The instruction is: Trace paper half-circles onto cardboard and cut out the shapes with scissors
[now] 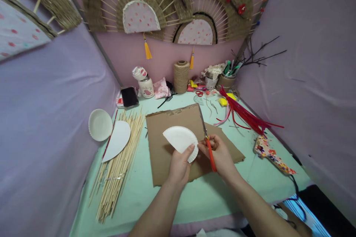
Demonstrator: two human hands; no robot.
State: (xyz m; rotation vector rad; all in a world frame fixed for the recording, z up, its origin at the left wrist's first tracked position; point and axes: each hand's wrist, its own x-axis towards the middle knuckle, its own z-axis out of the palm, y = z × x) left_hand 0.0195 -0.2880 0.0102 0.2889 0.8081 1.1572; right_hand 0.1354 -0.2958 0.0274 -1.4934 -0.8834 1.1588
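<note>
Half paper plate (pixel 178 136), white with a crimped rim, over the middle of the cardboard (pixel 157 159); resting on it or just above, hard to tell. Gripped low by the left hand (pixel 178 164), thumb on the upper face, other fingers underneath and hidden. Pinched at the rim by the fingertips of the right hand (pixel 219 153), with red-handled scissors (pixel 211 155) held in the same hand, blades pointing away along the cardboard's right edge. Left of the cardboard, a bundle of thin sticks (pixel 109 196), with a white half-disc (pixel 118 140) lying across, and farther left, a white bowl (pixel 100 124). Right of the cardboard, red pipe cleaners (pixel 246 114) and, nearer, a patterned glue gun (pixel 274 155). Beyond the cardboard, a spool of twine (pixel 181 77) and a lidded bottle (pixel 146 88). Above those, on the wall past the cardboard, woven fans (pixel 235 11) with red flowers.
</note>
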